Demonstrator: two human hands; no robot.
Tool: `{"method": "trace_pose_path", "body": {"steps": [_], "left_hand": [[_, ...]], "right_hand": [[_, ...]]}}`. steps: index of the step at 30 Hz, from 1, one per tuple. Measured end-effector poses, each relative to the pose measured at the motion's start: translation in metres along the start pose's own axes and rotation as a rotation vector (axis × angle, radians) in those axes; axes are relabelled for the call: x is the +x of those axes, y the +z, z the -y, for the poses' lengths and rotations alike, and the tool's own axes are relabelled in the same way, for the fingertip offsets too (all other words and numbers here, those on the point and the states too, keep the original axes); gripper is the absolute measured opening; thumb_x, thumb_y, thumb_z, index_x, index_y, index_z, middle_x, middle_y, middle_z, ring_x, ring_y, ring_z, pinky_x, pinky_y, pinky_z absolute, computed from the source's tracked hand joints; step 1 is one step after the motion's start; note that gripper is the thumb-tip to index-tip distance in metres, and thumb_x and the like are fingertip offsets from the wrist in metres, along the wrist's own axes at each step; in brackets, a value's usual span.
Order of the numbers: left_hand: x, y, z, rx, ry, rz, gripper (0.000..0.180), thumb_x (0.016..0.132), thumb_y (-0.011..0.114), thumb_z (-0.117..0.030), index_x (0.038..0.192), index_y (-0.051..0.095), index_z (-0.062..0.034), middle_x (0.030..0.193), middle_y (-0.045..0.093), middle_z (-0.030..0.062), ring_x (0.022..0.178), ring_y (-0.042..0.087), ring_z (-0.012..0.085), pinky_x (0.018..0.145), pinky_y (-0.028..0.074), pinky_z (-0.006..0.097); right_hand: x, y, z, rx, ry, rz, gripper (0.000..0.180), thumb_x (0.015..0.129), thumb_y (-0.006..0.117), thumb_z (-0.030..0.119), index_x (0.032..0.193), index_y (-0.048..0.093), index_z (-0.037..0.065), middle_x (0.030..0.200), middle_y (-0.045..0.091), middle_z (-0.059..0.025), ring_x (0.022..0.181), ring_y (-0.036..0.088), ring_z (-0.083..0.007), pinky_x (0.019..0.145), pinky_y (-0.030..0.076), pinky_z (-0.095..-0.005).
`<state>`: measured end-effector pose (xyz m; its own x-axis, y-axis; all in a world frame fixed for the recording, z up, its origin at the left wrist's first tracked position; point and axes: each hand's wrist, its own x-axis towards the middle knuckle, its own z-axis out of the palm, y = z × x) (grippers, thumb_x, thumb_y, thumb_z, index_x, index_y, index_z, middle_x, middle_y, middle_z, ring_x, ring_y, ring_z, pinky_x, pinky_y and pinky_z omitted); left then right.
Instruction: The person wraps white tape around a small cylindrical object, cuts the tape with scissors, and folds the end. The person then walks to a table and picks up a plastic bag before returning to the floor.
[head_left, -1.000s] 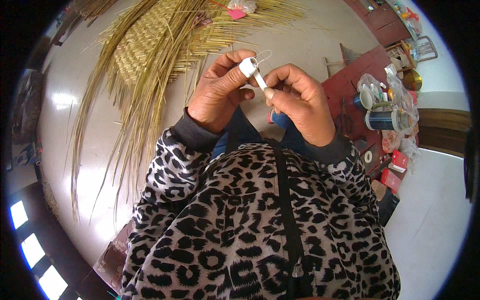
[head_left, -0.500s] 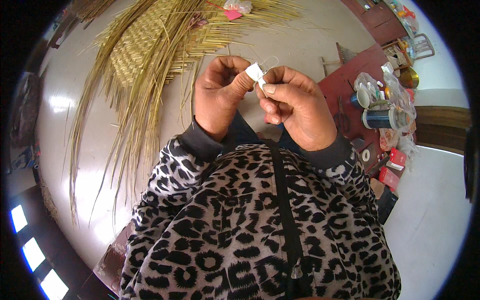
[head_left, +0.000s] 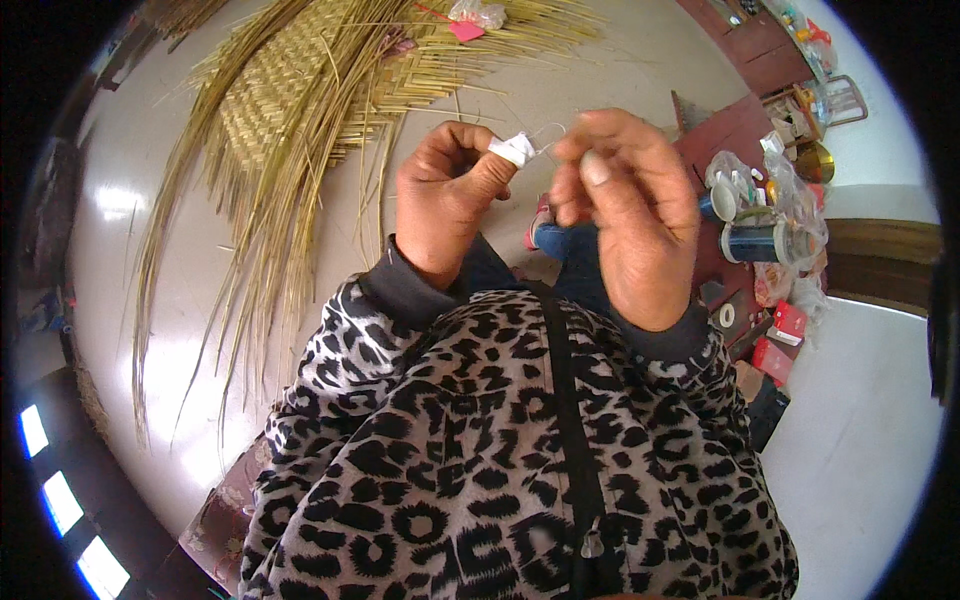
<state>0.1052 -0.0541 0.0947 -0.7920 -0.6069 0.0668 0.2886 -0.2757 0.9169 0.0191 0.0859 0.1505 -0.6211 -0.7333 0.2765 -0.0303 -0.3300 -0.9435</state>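
Note:
My left hand (head_left: 445,195) is closed, its thumb and forefinger pinching a small folded white strip (head_left: 516,150). Whether the strip is tape or cloth cannot be told. A thin pale thread (head_left: 545,132) loops out from the strip toward the right. To its right is my right hand (head_left: 635,205), open, with thumb and fingers apart and the fingertips slightly blurred. Those fingertips are close to the loop; no grip on it shows. Both hands are above my lap.
Beyond my left hand, a partly woven straw mat (head_left: 275,90) with long loose stalks lies on the pale floor (head_left: 190,330). At the right, a dark red table (head_left: 700,160) carries a large spool of dark thread (head_left: 755,242), plastic bags, red boxes (head_left: 772,360) and a white ring (head_left: 727,315).
My right hand has let go of the white strip and moved right, its fingers spreading. My left hand keeps its pinch, and the strip now lies flatter across its fingertips.

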Motion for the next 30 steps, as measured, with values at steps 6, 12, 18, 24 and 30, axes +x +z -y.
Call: {"method": "trace_pose_path", "body": {"steps": [6,12,18,24,30], "left_hand": [[-0.001,-0.003,-0.007,0.002,-0.136,-0.02,0.016,0.086,0.073,-0.006,0.095,0.06,-0.001,0.083,0.062,0.0005,0.068,0.056,0.0073,0.063,0.047,0.022],[-0.005,0.005,-0.003,0.035,0.132,-0.019,0.017,0.085,0.071,0.0,0.096,0.058,0.0006,0.084,0.061,-0.0001,0.073,0.056,0.0058,0.066,0.048,0.021],[-0.007,-0.001,0.001,0.228,0.214,0.022,0.024,0.082,0.074,0.001,0.1,0.058,-0.0007,0.084,0.06,-0.0015,0.073,0.054,0.0053,0.065,0.047,0.02],[-0.008,-0.001,0.003,0.349,0.243,0.038,0.027,0.08,0.076,0.001,0.1,0.059,-0.0016,0.081,0.06,-0.0013,0.071,0.053,0.0054,0.063,0.046,0.021],[-0.009,-0.001,0.003,0.389,0.241,0.015,0.027,0.079,0.076,0.002,0.101,0.059,-0.0019,0.079,0.06,-0.0016,0.071,0.053,0.0059,0.062,0.046,0.021]], "right_hand": [[0.0,-0.005,-0.02,-0.274,-0.059,-0.058,0.046,0.086,0.076,0.018,0.123,0.053,0.004,0.1,0.061,-0.0048,0.079,0.059,-0.0085,0.063,0.049,-0.02],[0.0,0.005,-0.026,-0.323,0.091,0.022,0.044,0.085,0.077,0.02,0.12,0.055,0.004,0.096,0.061,-0.007,0.078,0.061,-0.0093,0.062,0.052,-0.0229],[0.005,-0.001,-0.021,-0.339,0.029,0.085,0.026,0.086,0.074,0.011,0.108,0.063,0.005,0.099,0.06,-0.0039,0.084,0.061,-0.0095,0.064,0.051,-0.0216],[0.007,-0.008,-0.023,-0.443,-0.096,0.112,0.014,0.084,0.072,0.006,0.097,0.065,0.007,0.102,0.061,-0.0034,0.091,0.062,-0.0133,0.072,0.052,-0.0253],[0.008,-0.011,-0.017,-0.596,-0.213,0.13,0.014,0.081,0.072,0.004,0.092,0.063,0.007,0.109,0.063,-0.0063,0.102,0.06,-0.024,0.089,0.048,-0.0343]]}}
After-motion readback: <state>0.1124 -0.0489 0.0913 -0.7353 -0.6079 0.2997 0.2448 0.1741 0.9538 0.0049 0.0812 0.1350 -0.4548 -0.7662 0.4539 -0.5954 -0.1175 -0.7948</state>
